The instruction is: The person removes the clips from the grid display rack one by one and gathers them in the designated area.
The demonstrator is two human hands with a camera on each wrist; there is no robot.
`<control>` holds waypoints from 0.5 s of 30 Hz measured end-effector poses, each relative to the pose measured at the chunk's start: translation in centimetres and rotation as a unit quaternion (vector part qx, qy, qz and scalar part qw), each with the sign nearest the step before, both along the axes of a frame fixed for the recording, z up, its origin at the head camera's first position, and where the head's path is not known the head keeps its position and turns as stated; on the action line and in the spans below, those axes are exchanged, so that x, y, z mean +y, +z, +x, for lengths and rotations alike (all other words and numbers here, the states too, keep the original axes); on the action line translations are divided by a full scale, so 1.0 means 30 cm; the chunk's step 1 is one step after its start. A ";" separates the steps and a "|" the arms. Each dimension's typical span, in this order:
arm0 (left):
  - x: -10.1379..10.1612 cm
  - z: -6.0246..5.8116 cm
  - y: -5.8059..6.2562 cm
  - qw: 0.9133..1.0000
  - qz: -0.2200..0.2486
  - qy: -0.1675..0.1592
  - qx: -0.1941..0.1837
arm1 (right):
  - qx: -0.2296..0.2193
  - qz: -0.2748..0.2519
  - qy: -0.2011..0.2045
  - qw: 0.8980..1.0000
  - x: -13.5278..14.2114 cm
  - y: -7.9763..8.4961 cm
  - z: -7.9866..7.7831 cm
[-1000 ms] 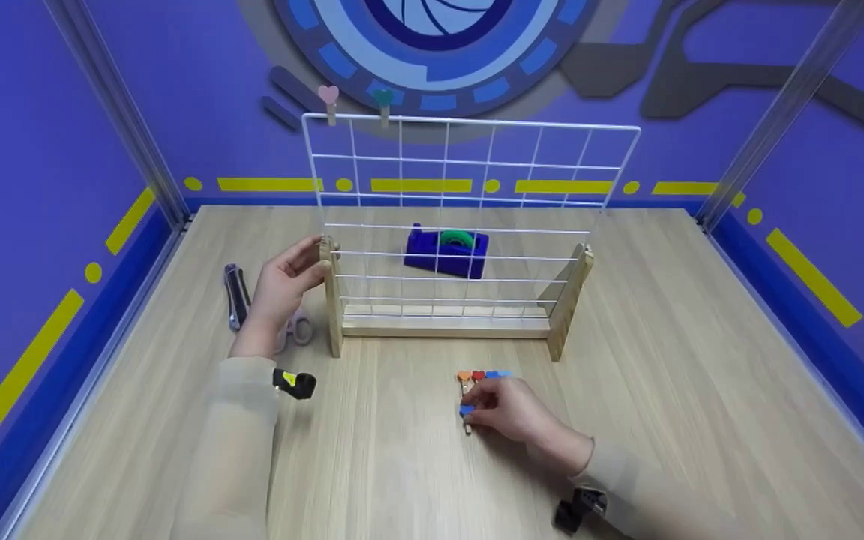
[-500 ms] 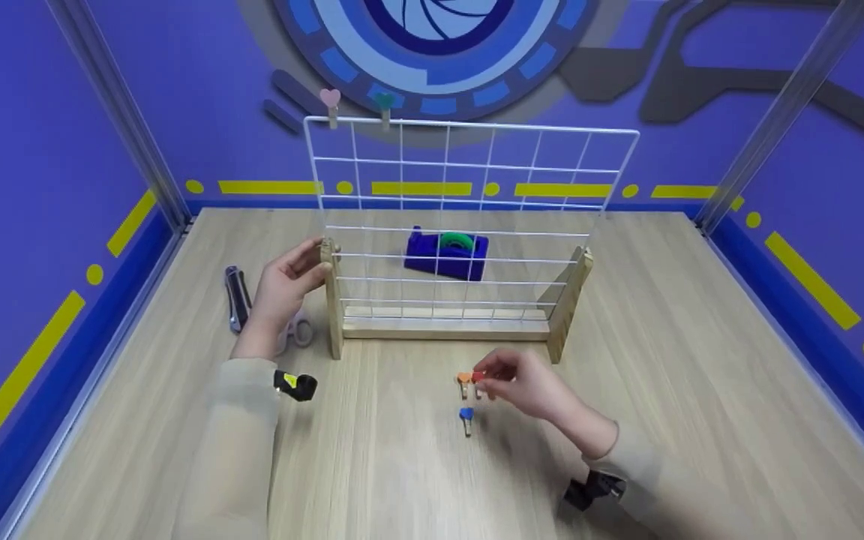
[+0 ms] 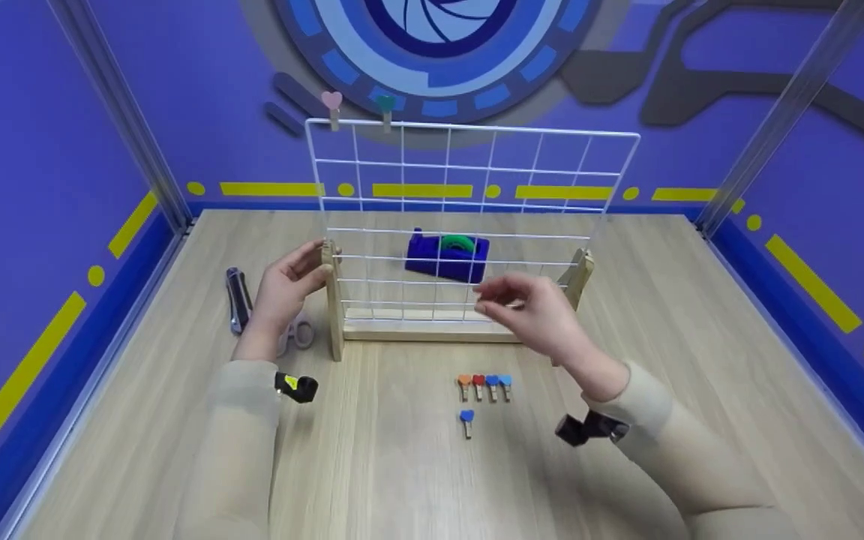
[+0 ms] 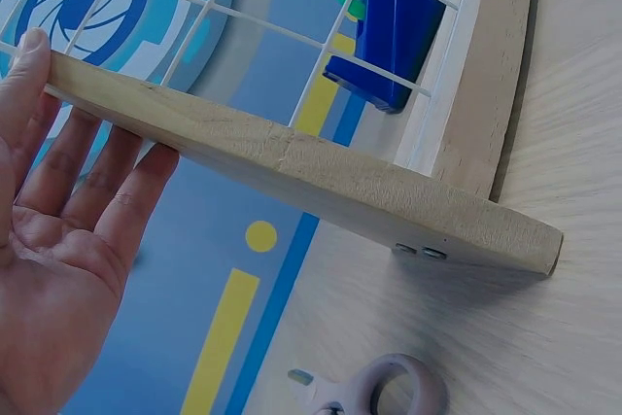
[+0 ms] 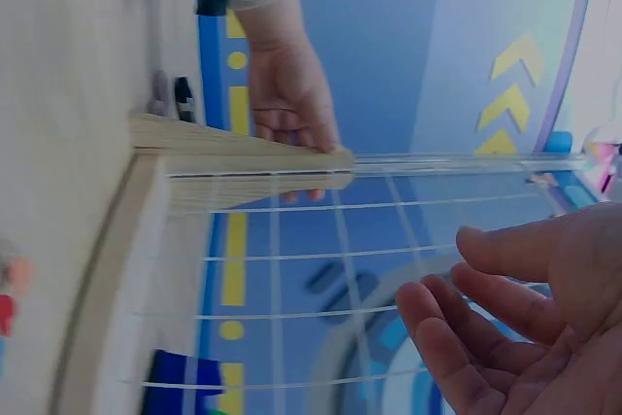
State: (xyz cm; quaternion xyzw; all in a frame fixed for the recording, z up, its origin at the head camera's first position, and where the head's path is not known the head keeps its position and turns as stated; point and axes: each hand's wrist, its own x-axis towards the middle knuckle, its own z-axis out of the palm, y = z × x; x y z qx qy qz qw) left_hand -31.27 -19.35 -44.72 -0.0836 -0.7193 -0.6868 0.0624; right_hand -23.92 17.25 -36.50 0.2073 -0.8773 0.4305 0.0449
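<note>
Head view: left hand rests against the top of the left post of the wire grid rack, fingers nearly straight, not wrapped; right hand is raised in front of the lower wires, right of centre, fingers loosely bent - from here I cannot tell if anything is pinched; row of four heart clips lies on the table below that hand, well apart from it, with a lone blue clip just nearer the person; pink clip and green clip sit on the top wire; tape dispenser behind the grid; scissors and utility knife lie by the left hand. Left wrist view: left hand is flat and spread, fingertips on the post, no real clasp; scissors below. Right wrist view: right hand is wide and empty, fingers relaxed, near the wires but not touching. Judgement - the step is steadying the rack; the flat touch only braces one way, so a thumb behind the post would do better; press down, not sideways, so the base stays square on the table.
</note>
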 end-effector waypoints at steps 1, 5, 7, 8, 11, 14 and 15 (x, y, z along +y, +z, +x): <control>0.000 0.001 0.001 1.000 -0.003 -0.001 -0.001 | 0.006 -0.003 -0.002 1.000 -0.006 0.025 -0.007; 0.000 0.001 0.001 1.000 -0.004 0.000 -0.006 | 0.033 -0.026 0.003 0.999 -0.040 0.132 -0.044; 0.000 0.002 0.001 1.000 -0.004 0.000 -0.008 | 0.048 -0.040 0.010 0.998 -0.060 0.186 -0.068; 0.000 0.002 0.001 1.000 -0.003 0.001 -0.008 | 0.053 -0.051 0.015 0.997 -0.072 0.212 -0.079; -0.001 0.000 0.001 1.000 -0.001 0.002 -0.009 | 0.071 -0.074 0.020 0.995 -0.105 0.287 -0.114; -0.001 -0.002 0.002 1.000 -0.003 0.001 -0.012 | 0.085 -0.094 0.020 0.992 -0.139 0.355 -0.145; -0.001 -0.003 0.002 1.000 -0.004 0.000 -0.013 | 0.087 -0.099 0.017 0.991 -0.149 0.377 -0.153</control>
